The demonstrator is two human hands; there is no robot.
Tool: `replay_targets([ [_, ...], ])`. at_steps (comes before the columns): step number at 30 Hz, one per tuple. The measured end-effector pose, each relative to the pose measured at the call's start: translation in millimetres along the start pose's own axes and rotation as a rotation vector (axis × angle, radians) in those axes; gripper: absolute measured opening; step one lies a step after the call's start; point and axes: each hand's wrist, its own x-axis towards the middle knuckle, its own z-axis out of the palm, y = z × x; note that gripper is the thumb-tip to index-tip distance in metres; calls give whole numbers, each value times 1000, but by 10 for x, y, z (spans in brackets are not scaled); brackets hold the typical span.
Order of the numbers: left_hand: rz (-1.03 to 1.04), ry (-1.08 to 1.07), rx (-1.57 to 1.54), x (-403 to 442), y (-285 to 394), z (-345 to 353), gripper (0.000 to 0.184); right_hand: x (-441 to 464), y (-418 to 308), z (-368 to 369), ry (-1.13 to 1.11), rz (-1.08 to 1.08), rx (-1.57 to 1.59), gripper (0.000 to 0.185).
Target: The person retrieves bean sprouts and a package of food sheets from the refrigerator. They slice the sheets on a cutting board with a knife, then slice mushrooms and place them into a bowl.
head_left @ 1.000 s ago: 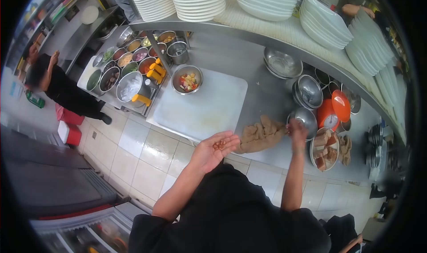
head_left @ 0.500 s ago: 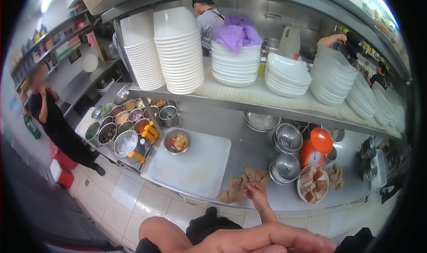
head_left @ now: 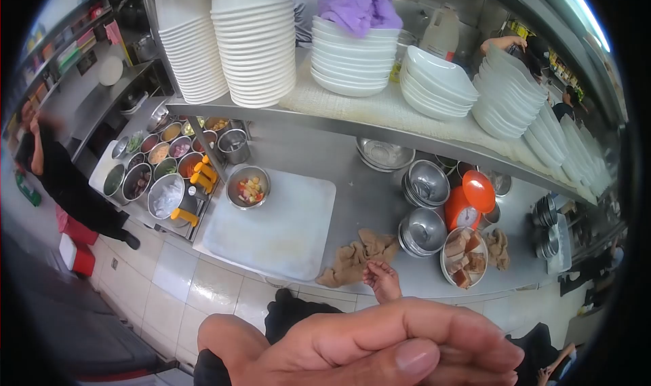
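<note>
My left hand (head_left: 393, 342) fills the bottom of the view, very close to the camera. Its fingers are stretched out toward the right and slightly cupped, with the thumb lying along them; I see nothing held. Farther down, at the counter's front edge, is my right hand (head_left: 383, 279), its fingers curled in and no object visible in them. Just beyond it lies a crumpled brown cloth (head_left: 358, 256); whether they touch I cannot tell. Left of the cloth is a white cutting board (head_left: 271, 233), with a steel bowl of cut, colourful food (head_left: 249, 187) at its back left corner.
A white bowl of bread-like chunks (head_left: 465, 257), an orange scale (head_left: 468, 206) and stacked steel bowls (head_left: 422, 231) stand to the right. Ingredient tubs (head_left: 166, 196) fill the left. Overhead, a shelf (head_left: 319, 118) carries stacked white dishes (head_left: 252, 47). A person in black (head_left: 71, 176) stands at left.
My left hand has risen farther into view, showing more of its fingers and thumb. My right hand has shifted slightly up and left in view. The whole scene has shifted as the camera moved.
</note>
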Motion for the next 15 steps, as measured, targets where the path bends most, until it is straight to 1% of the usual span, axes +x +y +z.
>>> replay_targets([
  [2,2,9,32,-49,192,-20,33,38,56,51,16,35,-26,13],
  [7,-8,-14,139,-160,763,-207,33,172,186,446,3,7,-56,14],
  [9,84,-162,65,-255,851,-469,33,292,176,758,-6,-2,-80,15],
  [10,137,-132,-49,-271,907,-454,33,317,191,962,-4,41,-52,17],
  [11,121,-120,-67,-333,1041,-480,33,313,252,1146,8,97,-25,20],
  [12,105,-90,-17,-411,1174,-529,34,425,419,1279,67,79,12,24],
  [13,87,-52,16,-438,1341,-576,34,474,475,1471,33,52,-5,25],
  [14,-5,-53,-93,-487,1517,-710,36,455,506,1660,11,44,-20,26],
  [15,-23,-2,-152,-534,1666,-881,36,471,561,1787,-31,79,-48,26],
])
